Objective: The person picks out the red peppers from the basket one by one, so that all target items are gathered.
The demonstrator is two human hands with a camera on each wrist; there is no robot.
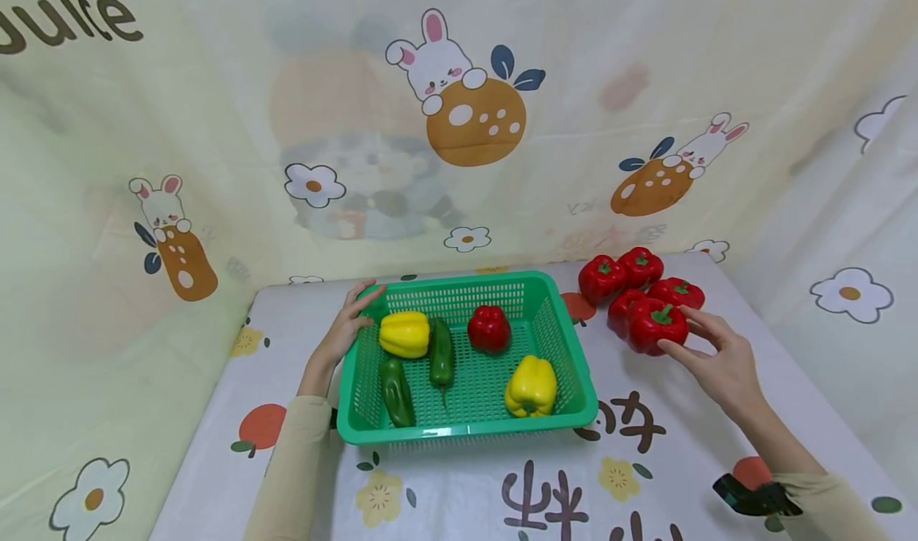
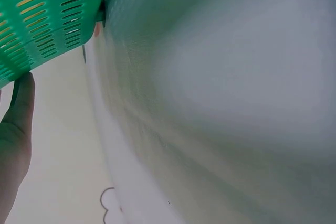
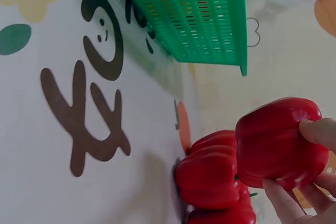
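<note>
My right hand pinches a red bell pepper between thumb and fingers. In the right wrist view this red bell pepper is raised, overlapping other red bell peppers on the table. At the left back corner of a green plastic basket, my left hand grips the rim, fingers over the edge. From the left wrist view, one digit meets the basket's outer rim. Inside lie a red bell pepper, yellow bell peppers and green chili peppers.
Several red bell peppers cluster at the table's back right, beside the held one. A printed cloth covers the table. Behind it hangs a curtain with rabbit and flower prints, which also closes in both sides.
</note>
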